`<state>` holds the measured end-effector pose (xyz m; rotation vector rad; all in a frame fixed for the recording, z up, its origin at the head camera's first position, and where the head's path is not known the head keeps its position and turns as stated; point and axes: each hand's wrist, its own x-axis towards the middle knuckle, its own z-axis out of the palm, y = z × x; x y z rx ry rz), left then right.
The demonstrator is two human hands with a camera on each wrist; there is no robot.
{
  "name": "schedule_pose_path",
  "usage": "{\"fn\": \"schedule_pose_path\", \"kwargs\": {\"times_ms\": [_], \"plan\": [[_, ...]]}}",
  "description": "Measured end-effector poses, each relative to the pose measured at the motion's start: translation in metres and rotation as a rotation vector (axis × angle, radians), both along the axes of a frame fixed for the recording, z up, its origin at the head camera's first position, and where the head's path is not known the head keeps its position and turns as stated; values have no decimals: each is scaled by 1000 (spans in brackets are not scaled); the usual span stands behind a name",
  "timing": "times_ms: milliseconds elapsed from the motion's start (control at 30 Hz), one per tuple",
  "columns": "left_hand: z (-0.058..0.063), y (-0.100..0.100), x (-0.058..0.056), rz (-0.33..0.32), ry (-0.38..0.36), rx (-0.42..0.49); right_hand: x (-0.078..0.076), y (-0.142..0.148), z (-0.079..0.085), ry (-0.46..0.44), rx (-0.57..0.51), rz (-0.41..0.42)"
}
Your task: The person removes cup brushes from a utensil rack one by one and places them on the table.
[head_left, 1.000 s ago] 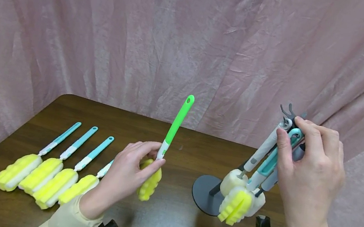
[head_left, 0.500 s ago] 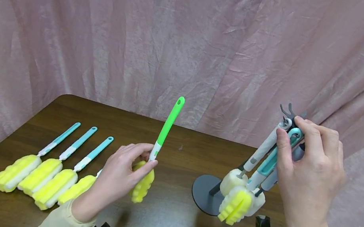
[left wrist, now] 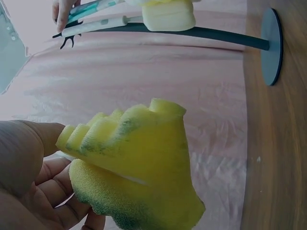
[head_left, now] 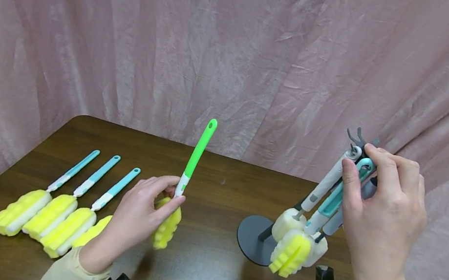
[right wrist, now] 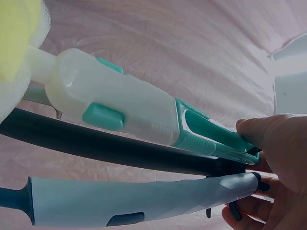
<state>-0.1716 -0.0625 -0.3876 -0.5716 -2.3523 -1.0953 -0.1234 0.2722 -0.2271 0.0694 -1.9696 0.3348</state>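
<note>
your left hand (head_left: 139, 207) grips the green-handled brush (head_left: 198, 153), fingers and thumb curled around where its white section meets the yellow sponge. you have its handle up, leaning slightly right, between the dark stand (head_left: 251, 244) and the row of blue-handled brushes (head_left: 53, 216) on the counter (head_left: 202, 275). your right hand (head_left: 392, 203) pinches the top of the teal-and-white brush (head_left: 331, 203) at the stand's hooks, beside the white-handled brush (head_left: 325, 184).
</note>
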Motion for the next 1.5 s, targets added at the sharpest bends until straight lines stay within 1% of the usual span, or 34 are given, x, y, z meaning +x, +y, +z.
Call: {"fn": "schedule_pose_path", "kwargs": {"times_ms": [167, 633, 1000, 1300, 1500], "plan": [[-2, -5, 0, 15, -3, -21, -1, 1, -1, -1, -1, 0], [-6, -17, 1, 30, -25, -75, -1, 2, -3, 2, 9, -4], [-9, -29, 0, 57, -46, -86, 0, 0, -2, -6, 3, -10], [-13, -35, 0, 59, -84, -117, -1, -1, -1, -6, -4, -9], [-15, -35, 1, 53, -138, -145, 0, -1, -1, 0, -3, -8]]}}
